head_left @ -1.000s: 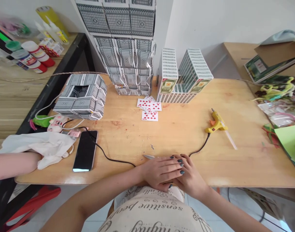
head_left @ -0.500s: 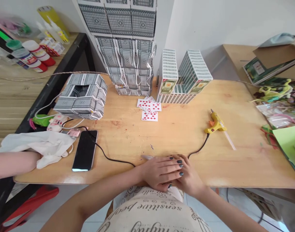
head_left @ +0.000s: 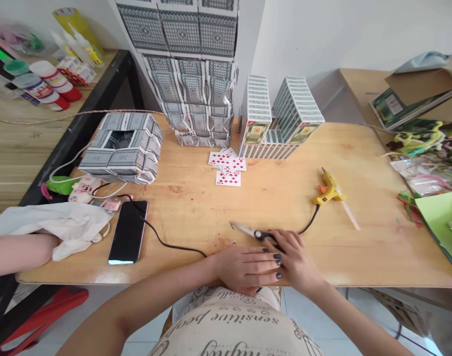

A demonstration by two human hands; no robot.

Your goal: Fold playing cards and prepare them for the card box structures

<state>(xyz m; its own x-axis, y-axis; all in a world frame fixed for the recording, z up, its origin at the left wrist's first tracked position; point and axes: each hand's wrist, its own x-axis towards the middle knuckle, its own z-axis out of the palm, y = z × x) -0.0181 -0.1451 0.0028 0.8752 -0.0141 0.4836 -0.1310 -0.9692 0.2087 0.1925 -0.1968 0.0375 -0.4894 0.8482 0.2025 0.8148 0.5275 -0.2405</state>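
My right hand (head_left: 294,257) rests on the black handles of the scissors (head_left: 261,234), whose pointed blades face left on the table; its fingers lie over the handles. My left hand (head_left: 244,268) lies at the table's front edge, palm down with its fingers stretched to the right, their tips against my right hand. Small dark and pale scraps lie near the blade tips. Farther back sits a small pile of playing cards (head_left: 228,178), face up. A yellow glue gun (head_left: 329,190) with a clear stick lies on the right.
A tall card structure (head_left: 196,81), a U-shaped card block (head_left: 259,123) and a card box (head_left: 118,153) stand at the back. A phone (head_left: 128,232) lies left, near another person's arm (head_left: 22,252) and white cloth. Cords cross the table.
My right hand has moved slightly right and away from me, bringing the scissors out from under my hands. My left hand has stayed nearly in place.
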